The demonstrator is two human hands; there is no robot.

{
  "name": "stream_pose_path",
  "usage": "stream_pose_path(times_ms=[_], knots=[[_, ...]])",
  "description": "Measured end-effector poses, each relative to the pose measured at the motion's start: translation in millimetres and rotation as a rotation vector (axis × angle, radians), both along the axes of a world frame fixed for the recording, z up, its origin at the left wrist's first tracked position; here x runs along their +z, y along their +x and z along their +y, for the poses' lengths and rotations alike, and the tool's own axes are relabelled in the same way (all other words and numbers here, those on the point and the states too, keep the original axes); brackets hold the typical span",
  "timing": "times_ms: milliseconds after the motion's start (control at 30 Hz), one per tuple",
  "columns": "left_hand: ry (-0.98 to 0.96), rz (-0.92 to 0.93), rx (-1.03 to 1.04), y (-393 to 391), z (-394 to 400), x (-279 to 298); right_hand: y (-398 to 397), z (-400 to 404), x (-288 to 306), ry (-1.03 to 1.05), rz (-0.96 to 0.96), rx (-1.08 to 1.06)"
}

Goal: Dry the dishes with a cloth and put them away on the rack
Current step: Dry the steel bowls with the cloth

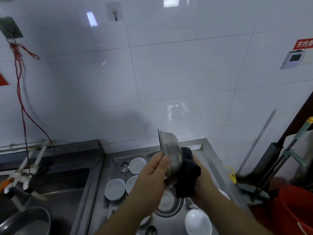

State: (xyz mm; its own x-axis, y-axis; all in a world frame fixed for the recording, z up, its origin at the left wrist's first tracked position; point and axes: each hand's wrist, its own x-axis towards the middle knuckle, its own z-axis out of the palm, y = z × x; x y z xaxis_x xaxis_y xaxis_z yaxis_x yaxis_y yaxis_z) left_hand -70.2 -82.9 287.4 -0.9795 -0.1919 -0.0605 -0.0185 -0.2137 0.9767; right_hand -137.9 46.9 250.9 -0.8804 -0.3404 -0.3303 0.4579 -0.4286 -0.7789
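A steel bowl [169, 148] stands on edge above the right sink basin, its outside turned to the right. My left hand [153, 173] grips its rim, thumb on the near edge. My right hand [202, 187] holds a dark cloth [187, 173] bunched against the bowl's outer side. Below, in the basin [110, 206], lie several white dishes [115, 189], a white bowl [198, 222], a steel plate [169, 206] and a ladle [124, 166].
The left sink [67, 184] holds white taps [25, 172] and a steel pot [25, 221] at the bottom left. A red bucket [294, 211], mop handles [284, 160] and a dustpan stand at the right. White tiled wall lies ahead. No rack shows.
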Motion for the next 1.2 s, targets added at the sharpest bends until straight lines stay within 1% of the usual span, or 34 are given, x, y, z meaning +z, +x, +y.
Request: stream_pose_path(times_ms=[67, 100, 233, 333, 400, 500, 633, 767, 833, 1000, 1100, 1133, 1200], knots=[[-0.045, -0.019, 0.016, -3.0, -4.4, -0.4, 11.2, -2.3, -5.2, -0.034, 0.057, 0.050], [-0.044, -0.034, 0.024, -4.7, -6.6, -1.4, 16.9, -2.5, -9.6, 0.001, 0.089, 0.061], [-0.059, -0.101, -0.004, -7.1, -7.9, -4.1, 17.5, -0.4, -9.0, 0.159, 0.207, -0.016], [-0.101, -0.116, -0.093, -0.5, 4.1, -7.6, 3.9, 2.9, 9.6, 0.267, 0.390, 0.010], [-0.146, -0.115, -0.139, 4.1, 13.3, -10.2, -9.2, 6.1, 22.7, 0.319, 0.447, 0.038], [-0.276, -0.064, -0.198, 10.5, 18.0, -11.6, -27.9, 10.0, 32.4, 0.372, 0.400, 0.041], [-0.662, 0.016, -0.297, 14.0, 10.7, -10.2, -37.0, 10.6, 29.7, 0.343, 0.297, 0.120], [-0.976, 0.034, -0.429, 11.3, -0.9, -16.3, -38.2, 16.1, 11.7, 0.316, 0.217, 0.164], [-1.096, 0.034, -0.467, 11.2, -2.2, -21.8, -37.3, 19.3, 0.7, 0.321, 0.186, 0.148], [-1.234, 0.011, -0.438, 10.6, -0.2, -35.8, -31.1, 22.6, -23.9, 0.334, 0.143, 0.063], [-1.382, 0.081, -0.379, 13.3, -7.5, -42.4, -25.3, 20.5, -37.3, 0.310, 0.125, -0.002], [-1.399, 0.098, -0.351, 14.7, -10.9, -44.1, -23.0, 18.6, -40.9, 0.300, 0.117, -0.023], [-1.372, 0.112, -0.254, 18.5, -17.7, -46.4, -18.4, 14.9, -47.1, 0.279, 0.099, -0.049]])
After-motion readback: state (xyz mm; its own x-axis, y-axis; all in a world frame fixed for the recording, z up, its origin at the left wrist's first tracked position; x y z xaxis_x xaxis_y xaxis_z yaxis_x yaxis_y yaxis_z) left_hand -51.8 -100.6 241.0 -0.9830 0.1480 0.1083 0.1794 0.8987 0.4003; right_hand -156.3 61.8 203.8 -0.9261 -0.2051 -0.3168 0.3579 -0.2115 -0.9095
